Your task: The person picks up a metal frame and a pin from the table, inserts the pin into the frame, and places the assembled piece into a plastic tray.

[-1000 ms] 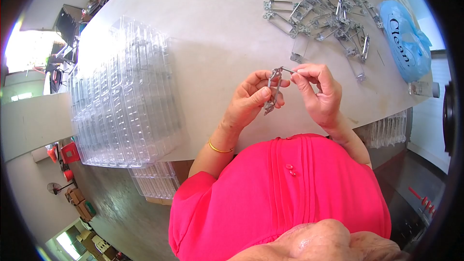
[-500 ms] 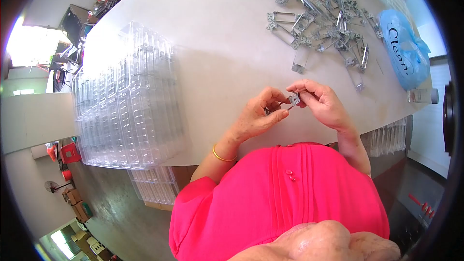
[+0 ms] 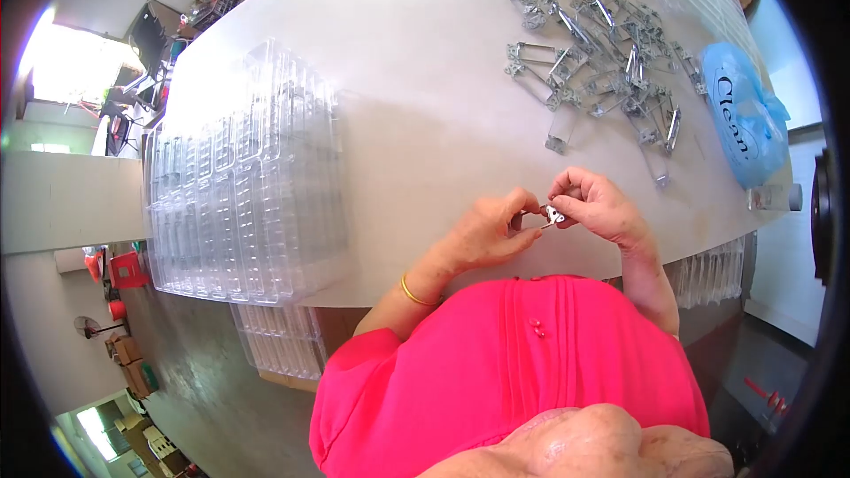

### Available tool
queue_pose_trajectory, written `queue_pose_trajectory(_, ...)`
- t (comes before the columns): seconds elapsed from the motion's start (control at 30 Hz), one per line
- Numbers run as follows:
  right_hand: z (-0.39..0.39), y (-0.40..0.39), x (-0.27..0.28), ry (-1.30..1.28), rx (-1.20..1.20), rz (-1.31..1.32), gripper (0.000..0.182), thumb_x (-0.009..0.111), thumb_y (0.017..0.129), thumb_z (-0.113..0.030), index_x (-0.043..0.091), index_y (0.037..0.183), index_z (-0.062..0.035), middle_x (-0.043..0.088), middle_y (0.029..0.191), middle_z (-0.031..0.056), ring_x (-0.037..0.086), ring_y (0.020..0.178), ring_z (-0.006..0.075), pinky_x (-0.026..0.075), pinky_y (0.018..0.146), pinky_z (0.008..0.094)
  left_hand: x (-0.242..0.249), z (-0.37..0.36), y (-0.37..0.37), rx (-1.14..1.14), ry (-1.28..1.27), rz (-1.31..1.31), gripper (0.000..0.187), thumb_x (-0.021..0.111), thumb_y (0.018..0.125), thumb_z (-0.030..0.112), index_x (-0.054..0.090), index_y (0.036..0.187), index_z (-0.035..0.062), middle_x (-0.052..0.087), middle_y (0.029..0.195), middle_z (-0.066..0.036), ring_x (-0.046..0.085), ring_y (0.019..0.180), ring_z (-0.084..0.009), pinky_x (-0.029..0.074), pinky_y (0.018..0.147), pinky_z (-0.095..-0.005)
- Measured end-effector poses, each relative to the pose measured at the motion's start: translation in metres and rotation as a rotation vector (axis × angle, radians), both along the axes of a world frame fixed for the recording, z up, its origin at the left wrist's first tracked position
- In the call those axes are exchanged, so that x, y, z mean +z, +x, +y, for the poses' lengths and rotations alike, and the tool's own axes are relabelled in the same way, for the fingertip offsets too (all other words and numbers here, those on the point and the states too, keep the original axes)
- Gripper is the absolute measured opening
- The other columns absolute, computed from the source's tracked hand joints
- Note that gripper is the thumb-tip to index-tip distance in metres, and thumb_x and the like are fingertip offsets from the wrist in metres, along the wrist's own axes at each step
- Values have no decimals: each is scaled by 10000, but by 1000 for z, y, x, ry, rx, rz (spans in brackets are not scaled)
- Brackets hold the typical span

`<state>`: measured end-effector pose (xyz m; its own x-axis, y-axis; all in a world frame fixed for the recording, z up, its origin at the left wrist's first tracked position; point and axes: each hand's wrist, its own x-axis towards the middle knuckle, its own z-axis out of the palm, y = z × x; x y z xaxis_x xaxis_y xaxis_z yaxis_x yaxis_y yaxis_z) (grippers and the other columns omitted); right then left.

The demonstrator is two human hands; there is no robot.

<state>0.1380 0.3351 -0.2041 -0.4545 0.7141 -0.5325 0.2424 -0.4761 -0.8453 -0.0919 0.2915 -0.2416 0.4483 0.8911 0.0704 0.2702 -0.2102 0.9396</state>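
A small silvery metal bracket point(image 3: 554, 215) is held between my two hands, just above the table near my body. My left hand point(image 3: 494, 228) curls around its left side, with thumb and forefinger gripping it. On the other side, my right hand point(image 3: 602, 210) pinches the bracket's end between thumb and fingers. Part of the bracket is hidden by my fingers. Beyond my hands lies a loose pile of similar metal brackets with thin rods point(image 3: 611, 53). One bracket point(image 3: 557, 140) sits at the pile's near edge.
Stacked clear plastic trays point(image 3: 248, 186) stand on the left of the pale table point(image 3: 416, 62). A blue plastic bag point(image 3: 744, 115) marked "Clean" is at the right edge, with a clear bottle point(image 3: 772, 198) beside it. More clear trays point(image 3: 711, 274) are below the table edge.
The view has shifted slightly, so the table contents appear a little lower and to the right. The bracket has turned in my fingers and shows a brighter face; both hands keep hold of it.
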Motion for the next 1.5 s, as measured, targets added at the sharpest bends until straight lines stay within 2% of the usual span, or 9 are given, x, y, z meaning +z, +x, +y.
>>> queue_pose_trajectory(0.33,-8,-11,2,502,93,-203,55,600,989,-59,590,1039,-36,598,934,1,576,833,82,493,720,257,-3,0,0,-71,10,10,293,760,840,94,613,1088,43,563,693,-37,542,613,-133,459,583,-304)
queue_pose_trajectory(0.43,-9,-18,11,395,-213,9,39,589,1002,-59,569,1031,-42,598,896,1,596,801,86,491,704,247,-5,-2,-1,-69,-151,-74,244,730,884,85,609,1090,38,626,802,-43,546,643,-121,472,622,-294)
queue_pose_trajectory(0.63,-9,-16,-5,537,-373,67,69,581,1010,-41,547,1070,-46,608,899,13,612,822,69,535,738,257,-4,11,-13,-8,-627,-880,215,560,1038,159,527,1208,32,669,1186,-200,711,919,-232,580,801,-361)
queue_pose_trajectory(0.73,-13,-14,-15,549,-309,-93,82,589,978,2,559,1047,-31,625,910,55,647,824,126,546,756,285,-4,12,-17,0,-692,-1052,260,539,1048,210,534,1248,43,638,1225,-264,718,930,-292,579,785,-389)
queue_pose_trajectory(0.8,-14,-11,-18,923,-177,-393,105,616,937,21,575,1024,-20,640,934,115,672,800,249,546,742,334,-11,13,-18,-7,-687,-1073,265,515,1055,216,535,1256,45,624,1243,-270,718,922,-302,579,781,-394)
queue_pose_trajectory(0.9,-14,-3,-20,1038,-93,-544,131,650,907,3,593,1020,-30,642,968,140,654,821,353,538,739,386,-13,14,-19,-33,-678,-1149,273,524,1052,226,535,1257,46,624,1241,-269,718,919,-301,579,781,-396)
queue_pose_trajectory(1.0,-15,9,-22,1033,28,-687,107,665,915,-36,608,1005,-42,667,938,123,646,812,383,525,706,409,-12,14,-19,-13,-671,-1145,273,546,1041,221,540,1251,46,623,1244,-266,717,911,-296,579,779,-395)
queue_pose_trajectory(1.3,-21,-22,29,824,-175,-279,54,674,955,-71,642,983,-38,652,758,85,576,598,139,466,567,298,-11,13,-12,37,-622,-967,296,626,1011,221,545,1234,44,663,1199,-248,721,859,-260,581,782,-388)
queue_pose_trajectory(1.5,-16,-32,26,854,-122,-265,62,662,968,-68,622,997,-31,669,769,77,594,611,135,477,572,291,-10,11,-11,54,-628,-929,300,678,982,199,549,1206,47,676,1186,-225,711,851,-227,572,777,-367)
